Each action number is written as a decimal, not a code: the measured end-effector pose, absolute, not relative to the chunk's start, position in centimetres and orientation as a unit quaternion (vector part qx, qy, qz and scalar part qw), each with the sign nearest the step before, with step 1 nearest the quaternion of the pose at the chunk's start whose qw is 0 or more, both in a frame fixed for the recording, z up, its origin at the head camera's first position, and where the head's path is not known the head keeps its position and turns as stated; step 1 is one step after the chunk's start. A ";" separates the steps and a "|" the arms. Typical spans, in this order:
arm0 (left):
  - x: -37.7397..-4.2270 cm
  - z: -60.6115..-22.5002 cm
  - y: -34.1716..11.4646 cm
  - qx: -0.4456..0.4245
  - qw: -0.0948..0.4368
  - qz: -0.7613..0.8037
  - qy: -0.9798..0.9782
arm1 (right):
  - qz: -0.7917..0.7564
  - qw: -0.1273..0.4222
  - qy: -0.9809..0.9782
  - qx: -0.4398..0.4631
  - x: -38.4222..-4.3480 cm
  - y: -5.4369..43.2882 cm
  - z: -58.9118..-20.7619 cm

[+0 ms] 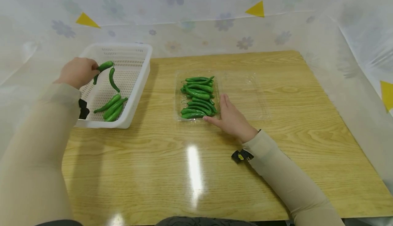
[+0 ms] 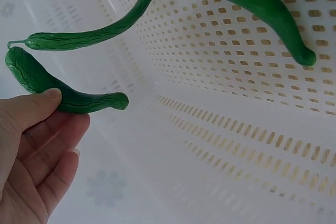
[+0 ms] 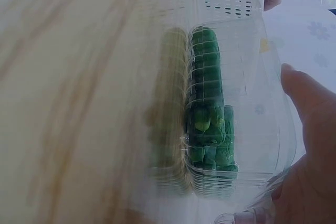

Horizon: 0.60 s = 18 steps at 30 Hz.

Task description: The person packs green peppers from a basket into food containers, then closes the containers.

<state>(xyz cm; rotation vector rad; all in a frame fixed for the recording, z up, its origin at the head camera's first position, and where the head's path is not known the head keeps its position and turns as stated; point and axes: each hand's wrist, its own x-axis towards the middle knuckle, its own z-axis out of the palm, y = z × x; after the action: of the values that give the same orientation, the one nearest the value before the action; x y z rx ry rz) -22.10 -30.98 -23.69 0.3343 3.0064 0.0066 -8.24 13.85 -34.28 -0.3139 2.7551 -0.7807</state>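
My left hand (image 1: 78,72) is over the white basket, thumb and fingers pinching a curved green chili pepper (image 2: 79,98). A second chili pepper (image 2: 94,36) hangs beside it, their stem ends meeting in the left wrist view. More green peppers (image 1: 112,108) lie on the basket floor. My right hand (image 1: 234,120) touches the clear plastic clamshell box (image 3: 252,129), fingers straight along its middle edge and thumb at the near rim. Several green peppers (image 1: 199,98) lie crosswise in layers in the box's left half.
The white perforated basket (image 1: 139,86) stands at the table's left. The clamshell's clear lid (image 1: 245,96) lies folded open to the right of the peppers. A flower-patterned sheet (image 1: 196,38) rises behind the wooden table (image 1: 147,171), with yellow triangles on it.
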 end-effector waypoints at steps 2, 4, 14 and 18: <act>-22.0 -23.4 -30.8 0.111 0.058 0.005 0.992 | -0.267 0.131 0.949 -0.108 -8.2 13.9 -34.3; -22.0 -23.2 -30.5 0.113 0.057 0.007 0.992 | -0.267 0.130 0.949 -0.108 -8.1 13.9 -34.3; -21.7 -22.3 -29.5 0.123 0.047 0.007 0.991 | -0.271 0.123 0.948 -0.111 -8.2 13.9 -34.4; -21.6 -22.0 -29.1 0.128 0.040 0.006 0.991 | -0.269 0.123 0.949 -0.110 -8.2 13.9 -34.4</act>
<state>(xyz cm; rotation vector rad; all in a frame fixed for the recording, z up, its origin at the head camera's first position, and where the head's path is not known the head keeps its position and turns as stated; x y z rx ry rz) -21.64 -29.09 -21.96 0.3907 3.0357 0.0176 -8.23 13.89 -34.42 -0.3219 2.7672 -0.7849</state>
